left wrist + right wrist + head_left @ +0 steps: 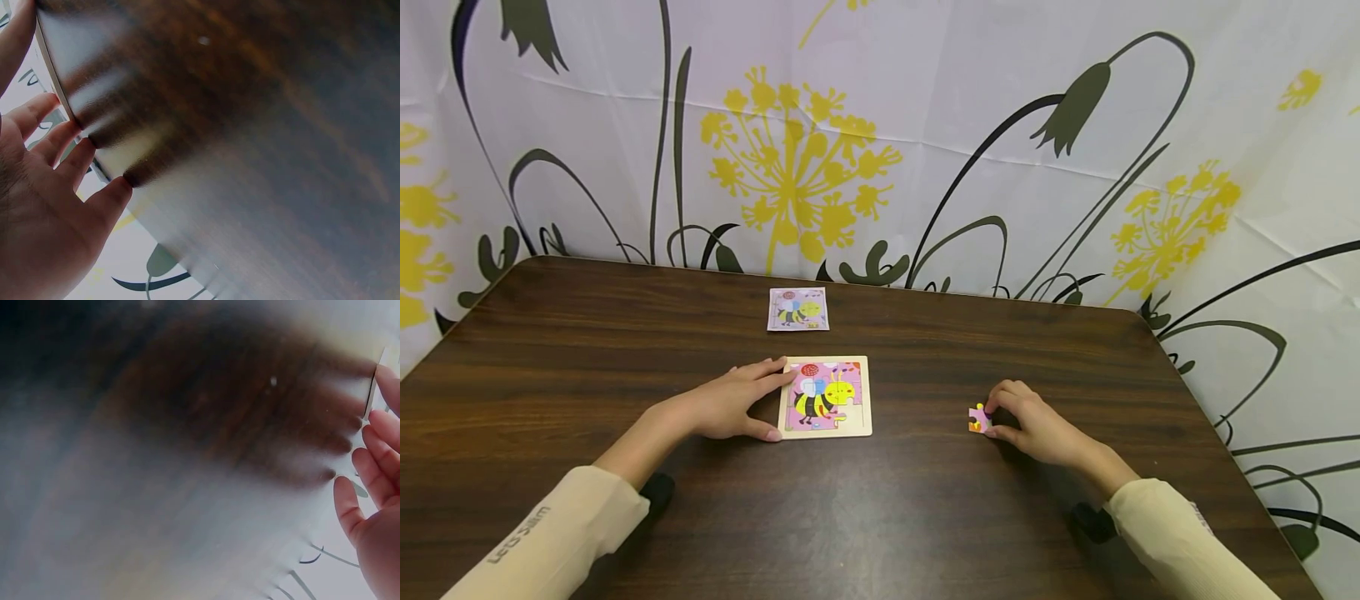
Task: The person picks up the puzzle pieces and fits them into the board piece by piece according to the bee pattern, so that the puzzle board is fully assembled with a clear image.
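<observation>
A square wooden jigsaw puzzle with a bee picture lies flat in its pale frame in the head view. Bare wood shows at its lower right, where one spot holds no piece. My left hand rests along the frame's left side, fingers stretched at the upper edge and thumb by the lower corner. In the left wrist view, that hand has its fingertips down on the table and against the frame's edge. Off to the right, my right hand pinches a pink-and-yellow puzzle piece between thumb and fingers, just at the tabletop.
Behind the puzzle lies a small picture card with the same bee. Everything sits on a dark brown wooden table. A white cloth with a flower print hangs beyond the table's far edge.
</observation>
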The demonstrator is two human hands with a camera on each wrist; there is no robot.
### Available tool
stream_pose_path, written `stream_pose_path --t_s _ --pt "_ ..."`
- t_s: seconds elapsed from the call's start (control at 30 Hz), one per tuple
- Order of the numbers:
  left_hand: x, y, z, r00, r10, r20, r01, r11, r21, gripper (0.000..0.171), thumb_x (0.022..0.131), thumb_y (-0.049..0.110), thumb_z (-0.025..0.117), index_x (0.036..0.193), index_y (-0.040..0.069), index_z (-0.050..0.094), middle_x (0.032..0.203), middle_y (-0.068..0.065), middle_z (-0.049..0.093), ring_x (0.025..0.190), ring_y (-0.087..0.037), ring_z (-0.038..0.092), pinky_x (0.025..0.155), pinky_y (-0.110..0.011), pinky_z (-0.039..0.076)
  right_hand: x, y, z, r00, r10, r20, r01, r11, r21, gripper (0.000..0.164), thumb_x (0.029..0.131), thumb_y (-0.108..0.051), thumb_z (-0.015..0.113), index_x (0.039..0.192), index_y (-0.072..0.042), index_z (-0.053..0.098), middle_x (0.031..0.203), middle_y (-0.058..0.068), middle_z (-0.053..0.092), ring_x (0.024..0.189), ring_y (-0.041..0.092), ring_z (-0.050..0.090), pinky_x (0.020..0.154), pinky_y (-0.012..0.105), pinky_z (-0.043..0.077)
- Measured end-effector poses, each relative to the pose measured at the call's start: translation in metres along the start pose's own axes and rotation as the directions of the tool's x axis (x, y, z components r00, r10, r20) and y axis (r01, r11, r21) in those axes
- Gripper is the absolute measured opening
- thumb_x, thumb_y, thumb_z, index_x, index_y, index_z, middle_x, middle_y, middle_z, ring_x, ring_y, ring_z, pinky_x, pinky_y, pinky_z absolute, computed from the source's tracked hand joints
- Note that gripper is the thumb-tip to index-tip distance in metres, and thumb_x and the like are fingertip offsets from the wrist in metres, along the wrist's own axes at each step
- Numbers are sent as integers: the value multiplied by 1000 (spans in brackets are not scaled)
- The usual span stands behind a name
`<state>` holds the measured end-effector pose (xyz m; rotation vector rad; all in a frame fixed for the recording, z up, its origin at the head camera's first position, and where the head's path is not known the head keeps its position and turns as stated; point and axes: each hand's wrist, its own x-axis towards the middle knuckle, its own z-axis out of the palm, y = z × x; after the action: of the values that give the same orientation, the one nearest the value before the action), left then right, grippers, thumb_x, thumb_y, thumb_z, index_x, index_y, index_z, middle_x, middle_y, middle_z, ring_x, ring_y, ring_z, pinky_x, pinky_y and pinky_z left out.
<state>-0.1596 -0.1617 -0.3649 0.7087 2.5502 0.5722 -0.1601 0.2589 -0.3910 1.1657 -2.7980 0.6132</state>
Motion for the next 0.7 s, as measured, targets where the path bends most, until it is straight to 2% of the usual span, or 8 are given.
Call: stream_pose_path --t_s 0.53,0.7 --pt "0 3 -1 1000 10 -2 -10 1000 2 83 78 40 69 141 2 31 146 -26 18 133 -44 14 103 -59 12 3 -1 -10 994 53 97 -58 997 44 23 78 -13 73 94 -8 58 97 -1 55 93 16 48 81 37 43" --pt "0 3 -1 1000 13 -2 -13 1000 1 83 78 40 69 142 2 30 146 -25 18 133 -43 14 103 -59 12 5 -2 -11 993 43 109 -48 998 43 22 79 -14 72 94 -7 58 96 -1 55 92 15 50 81 36 44"
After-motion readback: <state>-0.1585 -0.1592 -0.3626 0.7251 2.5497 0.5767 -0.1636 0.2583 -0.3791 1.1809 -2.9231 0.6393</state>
